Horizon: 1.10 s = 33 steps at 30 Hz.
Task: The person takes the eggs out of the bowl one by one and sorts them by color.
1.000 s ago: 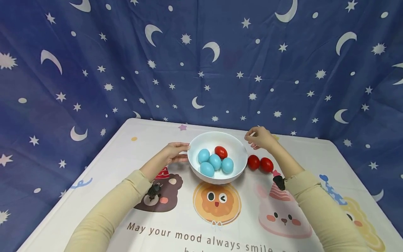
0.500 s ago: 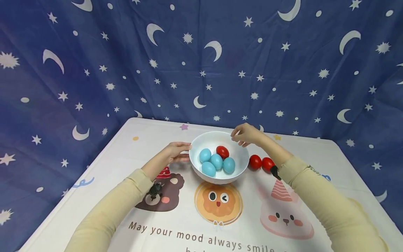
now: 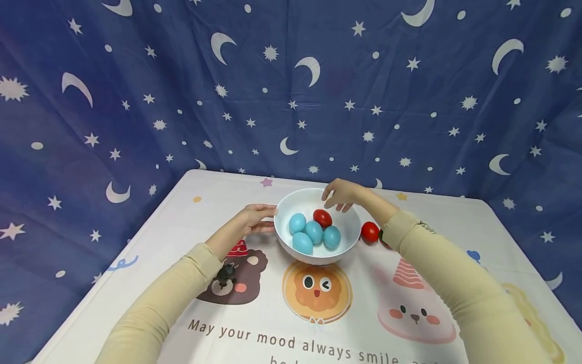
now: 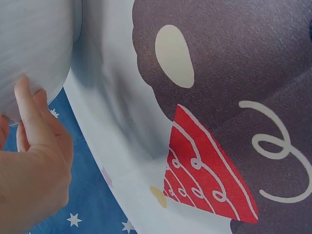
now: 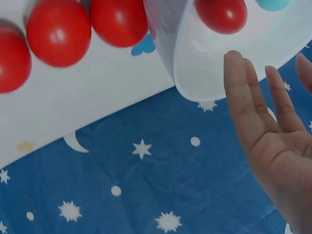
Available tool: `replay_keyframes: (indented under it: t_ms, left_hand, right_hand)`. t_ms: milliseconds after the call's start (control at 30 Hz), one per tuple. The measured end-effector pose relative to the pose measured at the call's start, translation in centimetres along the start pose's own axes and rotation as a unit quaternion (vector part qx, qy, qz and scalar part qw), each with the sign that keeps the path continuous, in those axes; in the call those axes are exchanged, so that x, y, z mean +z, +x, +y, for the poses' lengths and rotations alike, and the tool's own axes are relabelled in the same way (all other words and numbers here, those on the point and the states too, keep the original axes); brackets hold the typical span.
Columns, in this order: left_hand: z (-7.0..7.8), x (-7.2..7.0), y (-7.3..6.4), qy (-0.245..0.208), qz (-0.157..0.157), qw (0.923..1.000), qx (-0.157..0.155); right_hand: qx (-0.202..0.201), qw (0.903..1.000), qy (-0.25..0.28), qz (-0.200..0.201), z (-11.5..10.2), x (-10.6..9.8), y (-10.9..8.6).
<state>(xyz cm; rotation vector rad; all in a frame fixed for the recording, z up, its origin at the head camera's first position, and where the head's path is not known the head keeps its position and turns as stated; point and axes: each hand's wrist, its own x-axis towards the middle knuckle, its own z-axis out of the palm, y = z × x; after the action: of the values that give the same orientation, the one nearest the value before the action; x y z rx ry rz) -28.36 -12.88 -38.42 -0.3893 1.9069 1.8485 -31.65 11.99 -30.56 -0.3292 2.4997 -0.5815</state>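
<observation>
A white bowl (image 3: 318,259) stands on the table with several light blue eggs (image 3: 313,232) and one red egg (image 3: 322,218) in it. At the bowl's left side, my left hand (image 3: 249,220) touches the outer wall with extended fingers, as the left wrist view also shows. My right hand (image 3: 349,194) hovers over the far right rim, near the red egg. In the right wrist view that hand (image 5: 278,141) is empty and its fingers are fairly straight, apart from the egg. More red eggs (image 5: 59,31) lie outside the bowl; my right arm partly hides them in the head view.
A white cloth with printed cartoon faces (image 3: 317,290) covers the table. Behind it hangs a blue curtain (image 3: 254,76) with moons and stars. A small black device (image 3: 226,273) is at my left wrist.
My right hand has moved left from beside the bowl to above its far right part. The left hand stays at the bowl's side. The eggs in the bowl look unchanged.
</observation>
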Motion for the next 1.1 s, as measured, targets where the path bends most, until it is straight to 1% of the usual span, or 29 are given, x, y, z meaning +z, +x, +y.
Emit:
replay_keyframes:
  t_ms: [100, 200, 400, 467, 567, 733, 1100]
  left_hand:
    - [-0.1, 0.2, 0.0, 0.002, -0.001, 1.0000, -0.002]
    - [-0.2, 0.1, 0.0, 0.001, -0.003, 1.0000, -0.005]
    - [-0.2, 0.0, 0.0, 0.000, -0.008, 0.9999, 0.009]
    - [-0.2, 0.0, 0.0, -0.003, -0.011, 0.9999, 0.011]
    - [-0.2, 0.1, 0.1, -0.006, -0.012, 0.9999, 0.008]
    - [-0.2, 0.1, 0.3, -0.006, -0.011, 0.9999, 0.008]
    - [-0.3, 0.0, 0.2, -0.002, -0.010, 0.9999, 0.010]
  right_hand:
    - [0.009, 0.9999, 0.007, 0.010, 0.2, 0.4, 0.7]
    - [0.019, 0.9997, 0.013, 0.011, 0.5, 1.0, 1.3]
    - [0.032, 0.9987, 0.028, 0.029, 1.1, 2.0, 2.2]
    - [0.030, 0.9985, 0.030, 0.034, 1.3, 2.3, 2.4]
    - [0.027, 0.9985, 0.032, 0.036, 1.6, 2.7, 2.8]
    - [0.022, 0.9981, 0.036, 0.045, 1.5, 3.2, 3.0]
    - [0.015, 0.9982, 0.037, 0.044, 1.6, 3.9, 3.1]
